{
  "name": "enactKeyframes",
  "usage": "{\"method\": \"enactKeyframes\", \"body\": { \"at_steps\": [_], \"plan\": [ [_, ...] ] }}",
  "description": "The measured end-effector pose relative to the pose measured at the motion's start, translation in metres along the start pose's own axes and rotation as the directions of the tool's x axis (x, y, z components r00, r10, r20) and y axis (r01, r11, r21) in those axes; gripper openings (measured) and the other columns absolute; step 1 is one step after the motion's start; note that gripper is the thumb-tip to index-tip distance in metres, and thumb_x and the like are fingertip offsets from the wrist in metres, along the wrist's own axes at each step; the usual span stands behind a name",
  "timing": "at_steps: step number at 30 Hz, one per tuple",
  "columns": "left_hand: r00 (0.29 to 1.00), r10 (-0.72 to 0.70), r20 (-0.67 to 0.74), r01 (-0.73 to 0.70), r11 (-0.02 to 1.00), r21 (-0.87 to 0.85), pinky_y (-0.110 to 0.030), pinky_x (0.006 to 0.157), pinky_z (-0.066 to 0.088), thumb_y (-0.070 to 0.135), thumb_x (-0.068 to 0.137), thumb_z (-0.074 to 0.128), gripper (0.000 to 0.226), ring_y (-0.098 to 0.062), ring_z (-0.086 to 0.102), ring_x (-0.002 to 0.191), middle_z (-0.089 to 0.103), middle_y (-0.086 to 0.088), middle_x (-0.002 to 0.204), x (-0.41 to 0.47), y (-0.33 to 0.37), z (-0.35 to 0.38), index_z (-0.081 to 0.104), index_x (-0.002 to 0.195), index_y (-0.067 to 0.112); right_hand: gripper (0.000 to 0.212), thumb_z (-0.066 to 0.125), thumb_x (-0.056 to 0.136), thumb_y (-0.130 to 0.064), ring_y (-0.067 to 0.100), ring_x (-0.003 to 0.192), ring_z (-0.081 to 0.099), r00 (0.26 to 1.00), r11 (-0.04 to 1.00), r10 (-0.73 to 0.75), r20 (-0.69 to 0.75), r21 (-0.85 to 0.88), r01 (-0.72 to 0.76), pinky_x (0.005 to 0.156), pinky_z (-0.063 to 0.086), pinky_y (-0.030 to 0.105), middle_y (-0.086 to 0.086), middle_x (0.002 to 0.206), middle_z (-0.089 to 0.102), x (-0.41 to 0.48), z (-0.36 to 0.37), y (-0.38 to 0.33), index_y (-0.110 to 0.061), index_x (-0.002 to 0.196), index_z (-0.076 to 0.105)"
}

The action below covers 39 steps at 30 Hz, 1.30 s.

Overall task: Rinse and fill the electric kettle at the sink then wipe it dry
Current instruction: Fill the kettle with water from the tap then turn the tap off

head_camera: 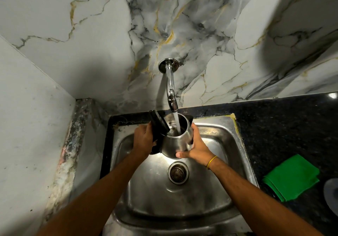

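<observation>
Holding the steel kettle [176, 140] above the sink [215, 192], the person keeps it directly under the wall tap [171, 87], and a stream of water [177, 123] falls into its open mouth. The left hand [143, 141] is wrapped around the black handle [155, 144] on the kettle's left side, beside the raised black lid [158, 122]. The right hand [196, 147] is pressed against the kettle's right wall, fingers curled around the body and thumb near the base; a yellow band [211, 161] circles that wrist. A folded green cloth [290, 177] lies on the dark counter [285, 126] right of the sink, well apart from the kettle
</observation>
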<state>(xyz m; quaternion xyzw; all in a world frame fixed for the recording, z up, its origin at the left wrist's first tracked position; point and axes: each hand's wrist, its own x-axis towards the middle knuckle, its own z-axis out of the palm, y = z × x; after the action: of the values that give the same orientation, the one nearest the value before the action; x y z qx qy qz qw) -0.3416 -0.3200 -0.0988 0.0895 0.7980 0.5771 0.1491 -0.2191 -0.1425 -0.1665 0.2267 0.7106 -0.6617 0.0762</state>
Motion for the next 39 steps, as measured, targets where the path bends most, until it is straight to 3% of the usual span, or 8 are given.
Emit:
{"method": "enactKeyframes", "body": {
  "at_steps": [3, 7, 18, 24, 30, 33, 37, 39],
  "plan": [
    [1.0, 0.0, 0.007, 0.0, 1.0, 0.009, -0.025, 0.054, 0.046, 0.042, 0.095, 0.042, 0.05, -0.008, 0.057, 0.054, 0.062, -0.01, 0.063, -0.001, 0.0, -0.001, 0.063, 0.067, 0.007, 0.151, 0.102, 0.052, -0.018, 0.021, 0.153, 0.039, 1.0, 1.0, 0.006, 0.0, 0.005, -0.006, 0.126, 0.039, 0.045, -0.004, 0.169, 0.034, 0.0, 0.001, 0.0, -0.033, 0.167, 0.004],
    [1.0, 0.022, 0.008, -0.021, 1.0, -0.012, -0.031, 0.059, 0.043, 0.042, 0.097, 0.042, 0.063, -0.024, 0.055, 0.059, 0.059, -0.022, 0.061, -0.001, -0.002, -0.002, 0.06, 0.072, -0.013, 0.153, 0.103, 0.051, -0.021, 0.02, 0.153, 0.039, 1.0, 1.0, 0.011, -0.005, 0.004, -0.011, 0.126, 0.038, 0.043, -0.004, 0.169, 0.033, -0.001, 0.002, 0.0, -0.033, 0.167, 0.004],
    [1.0, -0.018, -0.024, 0.019, 0.999, 0.043, -0.038, 0.057, 0.036, 0.049, 0.089, 0.039, 0.067, -0.026, 0.044, 0.059, 0.05, -0.017, 0.058, -0.001, 0.002, -0.002, 0.053, 0.062, -0.01, 0.149, 0.102, 0.057, -0.014, 0.021, 0.154, 0.038, 1.0, 0.999, 0.0, -0.008, -0.033, -0.001, 0.128, 0.036, 0.049, -0.002, 0.169, 0.034, -0.002, 0.001, -0.004, -0.03, 0.167, 0.003],
    [1.0, -0.005, -0.009, 0.005, 0.999, 0.037, -0.041, 0.058, 0.036, 0.066, 0.081, 0.037, 0.089, -0.029, 0.046, 0.059, 0.052, -0.02, 0.06, -0.002, 0.004, -0.002, 0.053, 0.071, -0.022, 0.147, 0.101, 0.06, -0.006, 0.02, 0.153, 0.039, 1.0, 0.999, -0.005, -0.003, -0.033, 0.005, 0.127, 0.037, 0.043, -0.002, 0.169, 0.035, 0.0, 0.0, -0.002, -0.028, 0.167, 0.003],
    [0.999, -0.001, -0.043, 0.003, 0.999, 0.043, -0.037, 0.062, 0.039, 0.055, 0.087, 0.038, 0.077, -0.025, 0.051, 0.065, 0.057, -0.018, 0.066, -0.003, 0.008, -0.002, 0.06, 0.075, -0.018, 0.148, 0.102, 0.057, -0.009, 0.02, 0.153, 0.04, 1.0, 1.0, -0.008, 0.005, -0.02, 0.008, 0.126, 0.038, 0.044, -0.002, 0.168, 0.036, 0.001, 0.0, -0.001, -0.029, 0.167, 0.004],
    [1.0, -0.017, -0.019, 0.018, 0.999, 0.038, -0.039, 0.062, 0.039, 0.054, 0.088, 0.041, 0.078, -0.027, 0.05, 0.064, 0.056, -0.02, 0.066, -0.005, 0.009, -0.003, 0.058, 0.076, -0.021, 0.149, 0.102, 0.058, -0.008, 0.019, 0.152, 0.04, 1.0, 1.0, -0.003, 0.008, -0.001, 0.003, 0.125, 0.039, 0.037, -0.002, 0.168, 0.036, 0.001, 0.0, 0.001, -0.029, 0.167, 0.003],
    [0.999, -0.039, -0.028, 0.041, 0.998, 0.048, -0.042, 0.061, 0.041, 0.046, 0.09, 0.04, 0.073, -0.028, 0.052, 0.066, 0.058, -0.022, 0.068, -0.007, 0.011, -0.002, 0.058, 0.078, -0.024, 0.147, 0.102, 0.059, -0.012, 0.013, 0.149, 0.039, 1.0, 1.0, -0.003, 0.012, -0.004, 0.003, 0.107, 0.042, 0.009, -0.006, 0.167, 0.035, 0.002, 0.0, 0.003, -0.032, 0.167, 0.004],
    [0.998, -0.04, -0.041, 0.042, 0.997, 0.066, -0.046, 0.058, 0.041, 0.048, 0.09, 0.038, 0.076, -0.028, 0.05, 0.064, 0.056, -0.022, 0.066, -0.008, 0.013, -0.003, 0.057, 0.077, -0.024, 0.147, 0.102, 0.059, -0.012, 0.013, 0.149, 0.039, 1.0, 1.0, -0.003, 0.008, -0.006, 0.003, 0.105, 0.041, 0.008, -0.006, 0.167, 0.035, 0.002, 0.0, 0.003, -0.031, 0.167, 0.003]
  ]
}}
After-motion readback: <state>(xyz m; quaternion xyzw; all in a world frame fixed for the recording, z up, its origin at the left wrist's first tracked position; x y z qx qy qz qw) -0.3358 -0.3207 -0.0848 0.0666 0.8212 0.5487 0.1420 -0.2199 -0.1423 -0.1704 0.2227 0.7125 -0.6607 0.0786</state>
